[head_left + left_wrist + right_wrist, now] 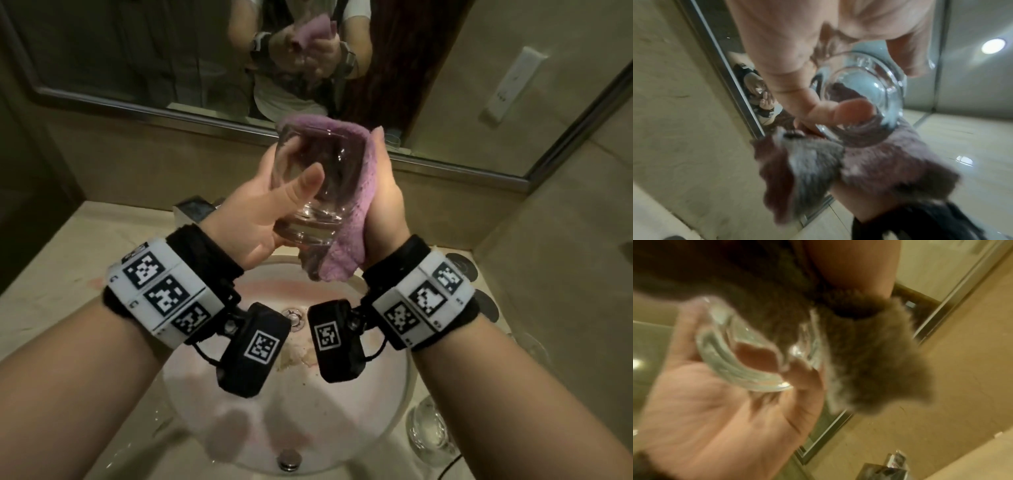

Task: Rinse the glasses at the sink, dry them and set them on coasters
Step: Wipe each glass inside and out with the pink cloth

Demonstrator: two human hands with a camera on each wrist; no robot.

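I hold a clear tumbler glass point(318, 185) tilted above the sink basin point(376, 394). My left hand point(260, 209) grips the glass, thumb across its near side and fingers behind it. A pink-purple fluffy cloth point(356, 219) wraps the glass's right side and far rim. My right hand point(383, 205) presses that cloth against the glass, fingers curled round it. The left wrist view shows the thick glass base point(865, 84) with the cloth point(879, 162) below it. In the blurred right wrist view the glass point(740, 356) lies in my left hand's palm point(715, 418), beside the cloth point(869, 361).
Another clear glass point(430, 435) stands on the counter right of the basin. Two dark round coasters point(460, 265) point(486, 305) lie at the back right by the wall. The faucet point(195, 209) is behind my left hand. A mirror point(137, 51) runs along the back wall.
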